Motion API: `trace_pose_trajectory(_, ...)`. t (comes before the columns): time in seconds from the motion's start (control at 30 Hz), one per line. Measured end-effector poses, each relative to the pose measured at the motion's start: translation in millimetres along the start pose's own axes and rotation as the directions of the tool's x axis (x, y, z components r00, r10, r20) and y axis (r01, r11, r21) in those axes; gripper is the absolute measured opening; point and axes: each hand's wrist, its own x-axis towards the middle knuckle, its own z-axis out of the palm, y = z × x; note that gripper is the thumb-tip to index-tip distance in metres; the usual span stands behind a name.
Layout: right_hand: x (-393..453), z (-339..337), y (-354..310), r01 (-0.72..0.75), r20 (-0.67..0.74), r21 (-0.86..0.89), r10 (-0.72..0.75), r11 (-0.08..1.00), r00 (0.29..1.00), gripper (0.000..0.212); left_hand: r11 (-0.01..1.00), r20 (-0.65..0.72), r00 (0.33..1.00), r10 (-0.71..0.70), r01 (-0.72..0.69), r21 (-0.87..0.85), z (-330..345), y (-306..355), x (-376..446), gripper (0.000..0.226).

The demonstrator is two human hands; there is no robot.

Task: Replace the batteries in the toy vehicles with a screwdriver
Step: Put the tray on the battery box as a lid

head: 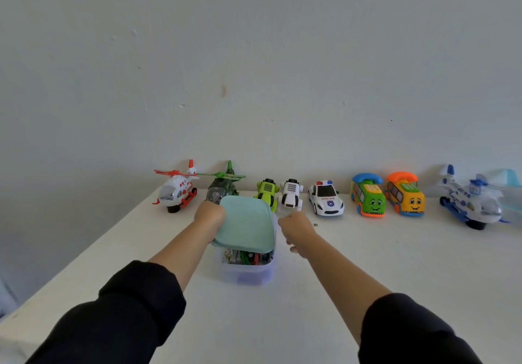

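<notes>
A clear plastic box (245, 272) stands in the middle of the white table (282, 321), with batteries (245, 257) and small tools visible inside. My left hand (209, 214) grips the left edge of its pale green lid (245, 224), which is tilted up at the near side. My right hand (296, 231) is beside the box's right rim, fingers curled; whether it touches the box is unclear. Toy vehicles line the wall: a white-red helicopter (178, 190), a green helicopter (221, 185), a lime car (267, 191), a white car (291, 194), a police car (326, 198).
Further right stand a green bus (368, 195), an orange bus (405, 194) and a blue-white plane (470, 201), with a pale blue object (508, 183) behind it. A small dark speck (315, 224) lies near my right hand. The table's left edge runs diagonally.
</notes>
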Motion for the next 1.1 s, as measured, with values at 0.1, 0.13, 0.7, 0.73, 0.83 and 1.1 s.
trace_pose_trajectory(0.1, -4.7, 5.7, 10.1, -0.115, 0.026, 0.107, 0.113, 0.988, 0.993, 0.012, 0.978, -0.027, 0.996, 0.080, -0.073, 0.193, 4.1, -12.9, 4.1, 0.032)
trace_pose_trajectory(0.13, -5.9, 8.3, 13.2, -0.133, 0.033, 0.151, 0.129, 0.980, 0.991, 0.011, 0.959, -0.033, 0.992, 0.121, -0.108, 0.262, 5.0, -17.2, 3.8, 0.031)
trace_pose_trajectory(0.7, 0.1, 33.5, 33.0, 0.022, -0.086, 0.068, -0.016, 0.997, 0.996, 0.032, 0.706, 0.024, 0.972, 0.235, -0.187, 0.683, 23.3, -20.3, -11.3, 0.032)
trace_pose_trajectory(0.73, -0.1, 35.6, 33.1, 0.026, -0.104, 0.027, -0.023, 0.999, 0.994, 0.031, 0.716, 0.025, 0.972, 0.235, -0.191, 0.671, 20.7, -19.8, -11.4, 0.031)
trace_pose_trajectory(0.83, -3.6, 42.6, 30.3, 0.005, -0.133, -0.099, -0.018, 0.995, 0.991, 0.027, 0.815, 0.060, 0.975, 0.212, -0.210, 0.540, 11.0, -21.3, -0.4, 0.026)
trace_pose_trajectory(1.1, -2.2, 45.5, 25.5, -0.024, -0.128, -0.200, -0.001, 0.980, 0.992, 0.036, 0.962, 0.361, 0.930, -0.068, -0.035, 0.270, -19.7, -13.6, -5.7, 0.027)
